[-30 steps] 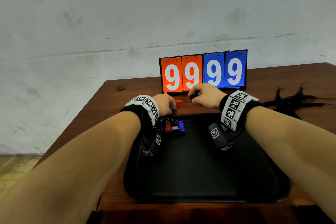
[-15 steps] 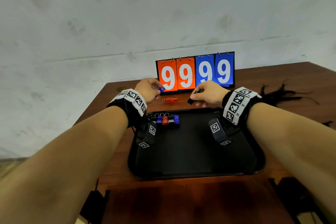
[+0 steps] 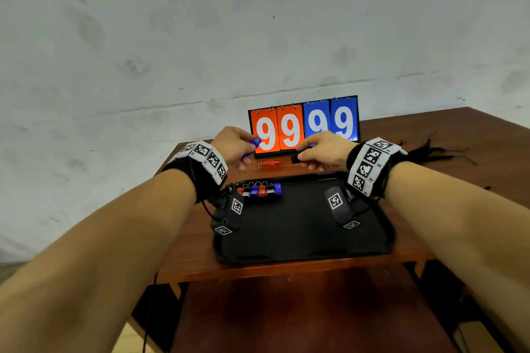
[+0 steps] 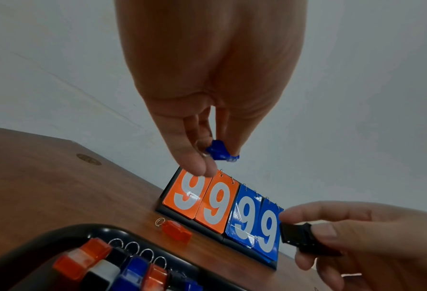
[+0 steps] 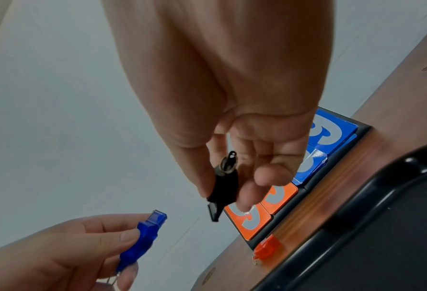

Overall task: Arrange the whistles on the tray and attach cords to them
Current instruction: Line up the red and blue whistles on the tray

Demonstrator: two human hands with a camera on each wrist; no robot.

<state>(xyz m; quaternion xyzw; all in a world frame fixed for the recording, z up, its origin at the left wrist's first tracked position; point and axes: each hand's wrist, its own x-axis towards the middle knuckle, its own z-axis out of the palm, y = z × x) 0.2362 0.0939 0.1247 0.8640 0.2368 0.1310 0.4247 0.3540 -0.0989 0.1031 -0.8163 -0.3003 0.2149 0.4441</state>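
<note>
Arranging step: my left hand (image 3: 233,143) pinches a blue whistle (image 4: 221,151), my right hand (image 3: 322,149) a black whistle (image 5: 223,189) (both above the tabletop's far edge); next, I judge, into the row (image 3: 259,190) at the tray's (image 3: 301,255) far-left corner.

you've got a brown wooden tabletop (image 3: 447,135) against a pale wall. directly on it: a black tray (image 3: 304,249) near the front edge, a flip scoreboard (image 3: 304,126) showing 9999 at the back, a loose red whistle (image 3: 271,164) between them, and black cords (image 3: 430,152) off right.
</note>
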